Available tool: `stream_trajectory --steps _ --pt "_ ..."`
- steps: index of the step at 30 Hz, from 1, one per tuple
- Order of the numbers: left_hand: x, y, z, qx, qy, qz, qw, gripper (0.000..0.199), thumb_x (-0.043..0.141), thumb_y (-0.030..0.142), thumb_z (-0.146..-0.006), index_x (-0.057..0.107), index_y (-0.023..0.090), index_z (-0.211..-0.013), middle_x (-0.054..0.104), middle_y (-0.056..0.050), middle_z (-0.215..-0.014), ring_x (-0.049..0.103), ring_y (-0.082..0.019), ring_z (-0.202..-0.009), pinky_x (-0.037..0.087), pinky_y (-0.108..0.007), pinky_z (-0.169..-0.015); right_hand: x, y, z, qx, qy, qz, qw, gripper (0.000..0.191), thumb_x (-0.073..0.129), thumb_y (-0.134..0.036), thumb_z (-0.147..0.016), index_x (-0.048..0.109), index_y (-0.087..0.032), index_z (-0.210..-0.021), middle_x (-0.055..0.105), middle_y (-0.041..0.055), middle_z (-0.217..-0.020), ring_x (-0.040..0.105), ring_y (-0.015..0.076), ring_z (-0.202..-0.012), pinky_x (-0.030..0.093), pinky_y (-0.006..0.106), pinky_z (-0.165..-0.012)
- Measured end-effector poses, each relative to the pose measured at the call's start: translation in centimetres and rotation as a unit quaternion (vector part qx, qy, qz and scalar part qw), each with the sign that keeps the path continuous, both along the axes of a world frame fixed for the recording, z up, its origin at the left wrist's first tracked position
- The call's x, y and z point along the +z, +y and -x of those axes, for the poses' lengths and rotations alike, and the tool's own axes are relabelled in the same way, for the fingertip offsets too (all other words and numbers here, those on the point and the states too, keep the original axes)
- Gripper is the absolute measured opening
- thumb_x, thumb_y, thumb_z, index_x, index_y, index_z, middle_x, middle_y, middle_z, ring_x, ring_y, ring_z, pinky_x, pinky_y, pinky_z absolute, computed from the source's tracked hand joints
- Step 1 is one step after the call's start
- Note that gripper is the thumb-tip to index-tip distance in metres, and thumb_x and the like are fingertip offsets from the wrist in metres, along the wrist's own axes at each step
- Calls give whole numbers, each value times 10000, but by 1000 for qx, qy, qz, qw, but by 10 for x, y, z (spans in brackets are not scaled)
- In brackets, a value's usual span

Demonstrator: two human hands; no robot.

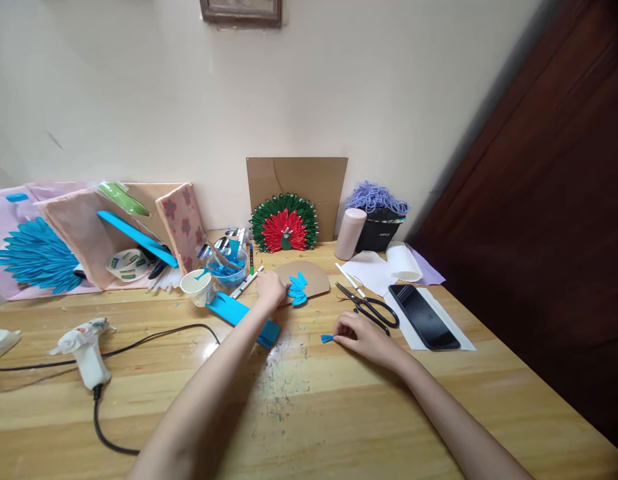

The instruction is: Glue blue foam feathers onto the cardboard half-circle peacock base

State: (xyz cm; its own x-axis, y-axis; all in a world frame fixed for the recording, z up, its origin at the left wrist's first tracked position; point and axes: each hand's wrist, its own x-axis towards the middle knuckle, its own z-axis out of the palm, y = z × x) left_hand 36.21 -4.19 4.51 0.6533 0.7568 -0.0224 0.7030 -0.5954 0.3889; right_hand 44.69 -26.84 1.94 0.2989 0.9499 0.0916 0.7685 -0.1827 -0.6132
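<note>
My right hand [357, 333] is closed in a pinch on a small blue ribbon petal [327, 339], whose frayed end points left, just above the table. My left hand [271, 290] reaches farther out, its fingers curled at the left edge of a rounded cardboard piece [316, 279]; the fingertips are partly hidden. Several blue petals [297, 288] sit on that cardboard, fanned out near my left fingers. Under my left forearm lies a wide blue ribbon strip [233, 310]. Black-handled scissors [371, 310] rest beside my right hand, their blades toward the back.
At left stands a white glue gun [86, 350] with a trailing cord. A paper cup [197, 288] and a tub of blue scraps [227, 267] are behind. A red-green peacock fan [285, 223] leans at the back; a phone [423, 317] lies on paper at right.
</note>
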Motion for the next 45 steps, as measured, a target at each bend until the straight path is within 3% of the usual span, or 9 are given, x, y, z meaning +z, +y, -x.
stream_trajectory --steps 6,14,17,19,23,25,32,39,45 --pt "2 24 -2 -12 -73 173 982 319 674 433 -635 559 136 -639 627 -77 -646 602 -208 -648 424 -254 -525 -1 -2 -3 -20 18 -11 1000 181 540 -324 -818 572 -169 -731 594 21 -748 528 139 -680 403 262 -608" --pt "12 28 68 -48 -93 254 961 364 614 496 -661 552 144 -594 547 -10 -555 558 -166 -596 393 -230 -519 0 1 -6 -75 294 -85 949 268 643 -412 -717 578 -157 -766 634 22 -721 594 137 -667 468 271 -614" --pt "19 7 75 -49 -78 41 995 265 638 379 -681 623 136 -784 635 -83 -805 581 -250 -857 428 -287 -691 4 2 -1 -74 342 -88 933 290 690 -405 -668 590 -154 -774 652 36 -777 614 147 -717 484 287 -663" --pt "24 -18 69 -86 -138 -45 986 320 569 348 -761 605 136 -998 614 -124 -1046 526 -262 -1028 408 -327 -821 6 3 1 -79 348 -87 930 288 701 -392 -654 599 -154 -780 653 36 -792 613 145 -718 483 288 -669" --pt "22 -69 52 -271 -140 170 937 278 469 365 -840 649 163 -905 688 -61 -889 611 -172 -796 447 -266 -698 9 3 3 -81 346 -91 930 276 704 -373 -651 604 -153 -784 645 27 -776 605 140 -708 479 291 -679" --pt "14 -81 46 -291 -138 225 920 259 507 357 -817 662 155 -866 698 -54 -830 612 -161 -727 443 -250 -639 8 3 3 -77 346 -89 931 274 704 -370 -652 605 -154 -788 647 27 -779 608 144 -719 483 296 -694" --pt "-13 -84 39 -249 -172 288 909 217 548 327 -778 660 141 -791 695 -48 -753 624 -169 -694 451 -250 -605 2 5 4 -96 359 -100 923 280 687 -344 -672 590 -167 -865 640 43 -839 617 149 -764 506 306 -735" --pt "-14 -91 38 -186 -188 460 848 215 589 316 -752 641 115 -807 699 -70 -755 653 -167 -667 493 -255 -597 0 7 7 -105 389 -100 910 248 678 -332 -668 586 -167 -829 637 33 -808 611 148 -751 492 310 -747" --pt "-13 -94 38 -150 -197 482 840 214 596 321 -755 619 111 -788 690 -66 -694 653 -153 -632 493 -246 -595 6 7 8 -113 394 -70 910 219 656 -341 -674 586 -156 -766 616 16 -744 592 141 -706 475 291 -693"
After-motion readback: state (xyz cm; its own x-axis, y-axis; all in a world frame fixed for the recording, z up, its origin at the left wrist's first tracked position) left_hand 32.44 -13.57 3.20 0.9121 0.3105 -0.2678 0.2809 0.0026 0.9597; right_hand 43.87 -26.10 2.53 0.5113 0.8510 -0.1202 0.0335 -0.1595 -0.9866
